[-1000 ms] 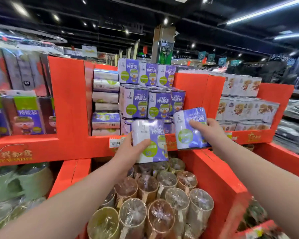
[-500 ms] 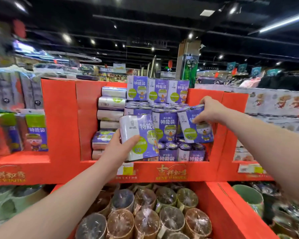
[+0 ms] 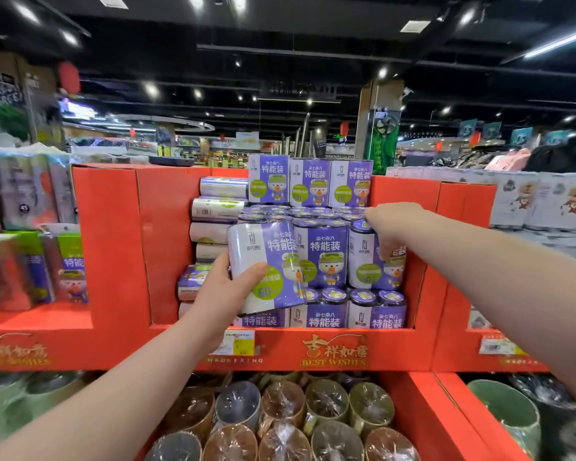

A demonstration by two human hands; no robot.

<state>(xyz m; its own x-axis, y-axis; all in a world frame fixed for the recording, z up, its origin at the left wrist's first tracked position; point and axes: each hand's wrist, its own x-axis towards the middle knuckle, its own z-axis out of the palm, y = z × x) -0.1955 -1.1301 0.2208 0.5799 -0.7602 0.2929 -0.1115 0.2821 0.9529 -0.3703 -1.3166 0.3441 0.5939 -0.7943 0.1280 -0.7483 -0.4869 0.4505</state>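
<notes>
My left hand grips a purple-and-white pack of rolls with a cartoon duck on it, held tilted in front of the orange display shelf. My right hand holds a second purple pack by its top and upper front. That pack stands upright at the right end of the middle row, beside another like it. More purple packs stand in the top row and along the bottom row.
Packs lying sideways are stacked left of the purple rows. Below the shelf an orange bin holds several plastic-wrapped cups. Green cups sit at lower right. White printed packs fill the right shelf, other packs the left.
My right hand has carried its pack up and set it upright into the middle row. My left hand has raised its pack towards the shelf. The view has tilted upward.
</notes>
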